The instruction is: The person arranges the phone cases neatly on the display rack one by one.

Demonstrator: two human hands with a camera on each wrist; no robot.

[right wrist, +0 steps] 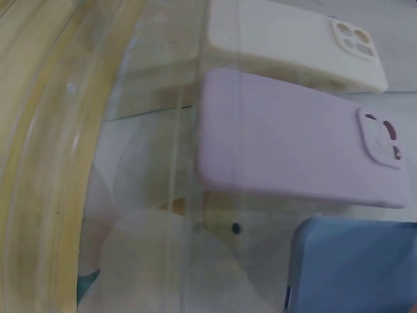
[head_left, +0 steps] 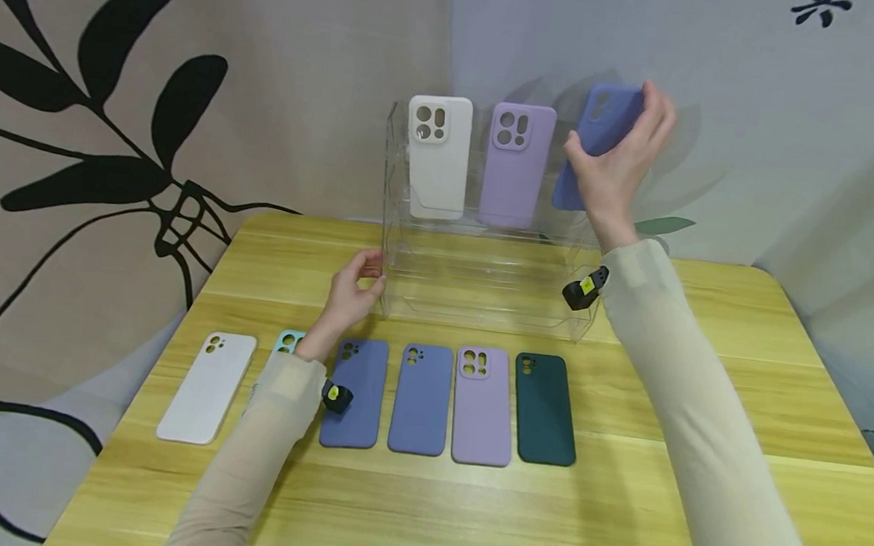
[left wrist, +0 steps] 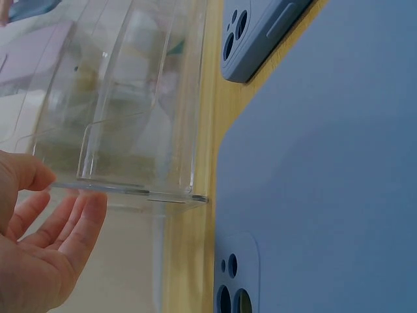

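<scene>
My right hand (head_left: 623,172) grips a blue phone case (head_left: 604,124) by its sides, thumb at the left edge and fingers at the right. The case is slightly tilted at the right end of the top tier of a clear acrylic display stand (head_left: 481,296). In the right wrist view the lower end of that blue case (right wrist: 352,267) appears beside a lilac case (right wrist: 293,137). My left hand (head_left: 353,289) pinches the stand's left side panel between thumb and fingers, as the left wrist view shows (left wrist: 58,228). A white case (head_left: 439,177) and the lilac case lean upright on the top tier.
In front of the stand a row of cases lies on the wooden table (head_left: 640,511): white (head_left: 204,392), light blue (head_left: 288,341) partly under my left arm, two blue (head_left: 356,427) (head_left: 420,406), lilac (head_left: 483,418) and dark green (head_left: 546,413). A wall stands behind.
</scene>
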